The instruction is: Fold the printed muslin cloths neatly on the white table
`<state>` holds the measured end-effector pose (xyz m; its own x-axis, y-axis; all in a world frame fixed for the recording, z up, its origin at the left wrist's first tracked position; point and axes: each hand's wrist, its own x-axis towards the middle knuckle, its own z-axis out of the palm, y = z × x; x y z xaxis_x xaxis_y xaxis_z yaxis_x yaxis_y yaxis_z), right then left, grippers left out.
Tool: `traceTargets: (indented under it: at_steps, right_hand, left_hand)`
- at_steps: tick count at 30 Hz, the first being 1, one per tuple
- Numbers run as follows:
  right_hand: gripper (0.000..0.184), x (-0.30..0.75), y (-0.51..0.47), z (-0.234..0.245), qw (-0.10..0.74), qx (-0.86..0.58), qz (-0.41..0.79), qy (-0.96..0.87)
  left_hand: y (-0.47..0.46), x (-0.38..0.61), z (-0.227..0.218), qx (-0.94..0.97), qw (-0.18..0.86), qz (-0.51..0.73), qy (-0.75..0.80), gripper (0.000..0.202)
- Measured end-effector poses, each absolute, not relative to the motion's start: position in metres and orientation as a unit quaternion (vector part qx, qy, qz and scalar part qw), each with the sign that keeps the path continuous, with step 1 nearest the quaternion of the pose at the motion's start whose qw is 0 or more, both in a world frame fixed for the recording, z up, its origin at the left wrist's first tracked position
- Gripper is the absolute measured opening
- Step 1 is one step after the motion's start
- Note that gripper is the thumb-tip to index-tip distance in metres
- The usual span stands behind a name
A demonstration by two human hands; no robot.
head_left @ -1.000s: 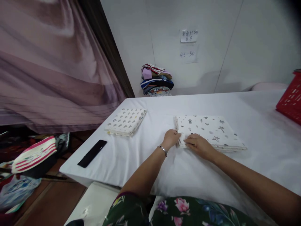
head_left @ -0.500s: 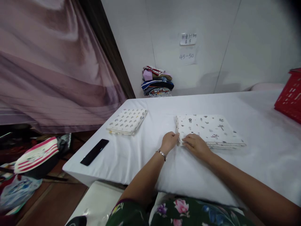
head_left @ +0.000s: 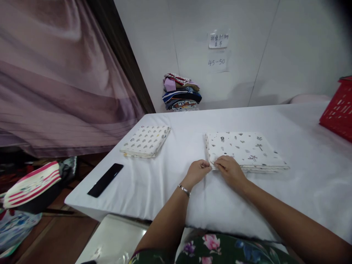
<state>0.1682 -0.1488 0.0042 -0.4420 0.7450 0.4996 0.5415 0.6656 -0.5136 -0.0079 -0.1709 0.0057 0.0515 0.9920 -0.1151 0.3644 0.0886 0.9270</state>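
Observation:
A folded white cloth with small plant and palm prints (head_left: pixel 244 148) lies flat in layers on the white-covered table (head_left: pixel 176 194). My left hand (head_left: pixel 196 173), with a silver bracelet at the wrist, pinches the cloth's near left corner between thumb and fingers. Right beside it, my right hand (head_left: pixel 230 172) also grips that corner along the near edge, fingers bent and pressed together. The fingertips of both hands almost meet there. Farther left rests a second folded white cloth (head_left: pixel 147 141) with grey printed shapes, touched by neither hand.
A black phone (head_left: pixel 105 180) lies at the table's left edge. Folded clothes (head_left: pixel 182 91) are stacked by the wall behind the far edge. At the right stands a red plastic basket (head_left: pixel 338 110). A pale curtain (head_left: pixel 60 80) hangs at the left, and a white stool (head_left: pixel 115 238) stands below.
My left hand has shifted slightly down toward the cloth's near corner. My right hand stays at the same corner. The whole view has tilted a little; the other things keep their places.

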Motion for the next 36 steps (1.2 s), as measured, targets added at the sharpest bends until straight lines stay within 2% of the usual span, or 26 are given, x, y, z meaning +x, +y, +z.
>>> traceTargets:
  at_steps: [8,13,16,20,22,28,36]
  right_hand:
    - [0.018,0.1664,-0.1522,0.0061,0.317,-0.393,0.117,-0.855]
    - [0.019,0.1649,-0.1528,0.0082,0.307,-0.405,0.127,-0.852]
    - [0.022,0.1640,-0.1523,0.0070,0.322,-0.406,0.126,-0.846]
    - [0.023,0.1656,-0.1529,0.0050,0.382,-0.396,0.116,-0.827]
    - [0.022,0.1676,-0.1537,0.0043,0.390,-0.381,0.098,-0.832]
    - [0.020,0.1708,-0.1549,0.0040,0.317,-0.361,0.082,-0.873]
    - [0.017,0.1669,-0.1554,0.0051,0.318,-0.416,0.127,-0.843]
  left_hand:
    - [-0.1700,-0.0069,0.0016,0.601,0.406,0.344,0.596,0.023]
    - [-0.1695,-0.0054,0.0038,0.600,0.403,0.339,0.603,0.019]
    - [-0.1688,-0.0051,0.0033,0.599,0.401,0.333,0.608,0.019]
    - [-0.1682,-0.0058,0.0013,0.603,0.390,0.327,0.614,0.017]
    - [-0.1680,-0.0064,0.0008,0.600,0.394,0.329,0.614,0.017]
    - [-0.1668,-0.0078,0.0016,0.581,0.426,0.333,0.609,0.017]
    - [-0.1656,-0.0073,-0.0019,0.558,0.475,0.368,0.573,0.018]
